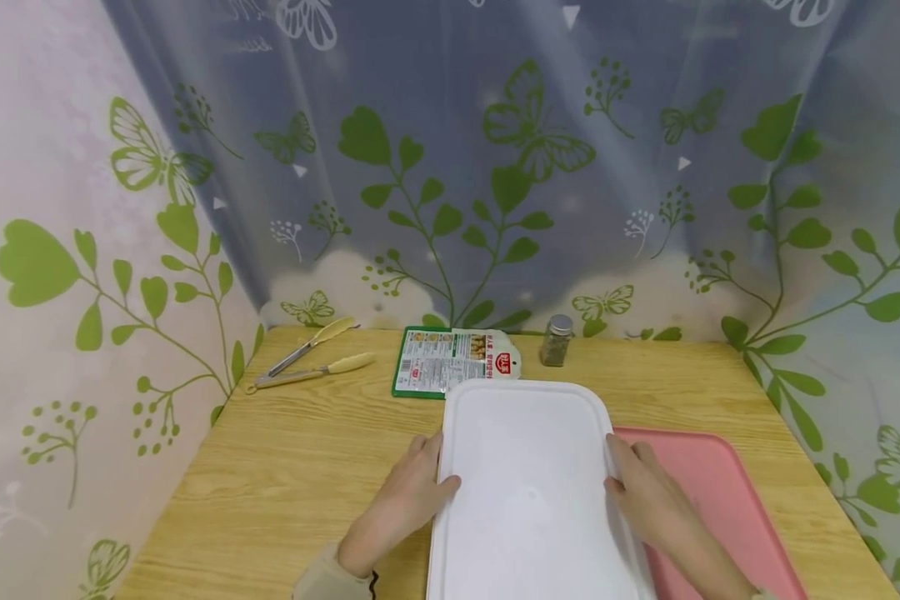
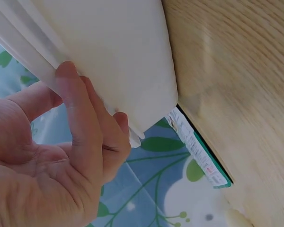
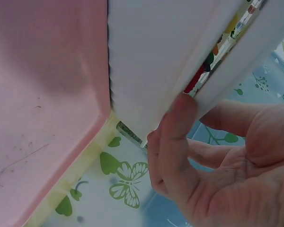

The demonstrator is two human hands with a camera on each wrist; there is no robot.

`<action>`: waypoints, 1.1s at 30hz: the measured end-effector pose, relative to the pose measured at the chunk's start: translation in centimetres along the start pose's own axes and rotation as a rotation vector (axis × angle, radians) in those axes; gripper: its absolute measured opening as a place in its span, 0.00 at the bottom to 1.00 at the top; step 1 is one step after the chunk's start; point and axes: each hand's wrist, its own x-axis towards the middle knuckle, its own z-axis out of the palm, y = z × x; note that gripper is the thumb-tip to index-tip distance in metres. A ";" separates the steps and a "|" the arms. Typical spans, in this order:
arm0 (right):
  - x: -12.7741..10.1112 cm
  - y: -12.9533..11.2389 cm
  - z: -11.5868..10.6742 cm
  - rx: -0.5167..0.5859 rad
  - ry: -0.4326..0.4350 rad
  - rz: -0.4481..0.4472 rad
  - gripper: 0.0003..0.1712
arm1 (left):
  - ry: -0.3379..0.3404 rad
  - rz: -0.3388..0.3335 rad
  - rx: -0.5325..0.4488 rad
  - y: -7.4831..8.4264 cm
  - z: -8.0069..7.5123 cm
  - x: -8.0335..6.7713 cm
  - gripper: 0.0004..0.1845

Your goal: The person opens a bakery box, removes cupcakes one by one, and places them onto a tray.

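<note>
A white rectangular lid (image 1: 528, 492) lies over a white plastic box (image 2: 118, 52) on the table. My left hand (image 1: 408, 487) grips its left edge, thumb on top and fingers curled beneath the rim. On the opposite edge my right hand (image 1: 648, 492) holds the lid, its thumb at the side and its fingers at the rim. The right wrist view shows a narrow gap between the lid (image 3: 253, 56) and the box wall (image 3: 156, 52). Colourful packaging (image 3: 203, 68) shows through that gap; what it contains is hidden.
A pink tray (image 1: 708, 479) lies right of the box, close against it. Behind stand a spice jar (image 1: 557, 342) and a flat green-edged food packet (image 1: 446, 362). Tongs (image 1: 307, 354) with cream handles lie at the back left. Patterned curtains (image 1: 420, 167) border the table.
</note>
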 end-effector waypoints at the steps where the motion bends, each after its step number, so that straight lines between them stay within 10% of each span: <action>1: 0.0 -0.1 0.0 -0.005 0.003 -0.004 0.33 | 0.002 -0.003 0.003 0.1 -0.1 -0.1 0.42; 33: 1.9 -9.1 -1.3 0.384 -0.042 -0.140 0.39 | 0.079 -0.042 0.061 -1.2 -11.5 -3.7 0.40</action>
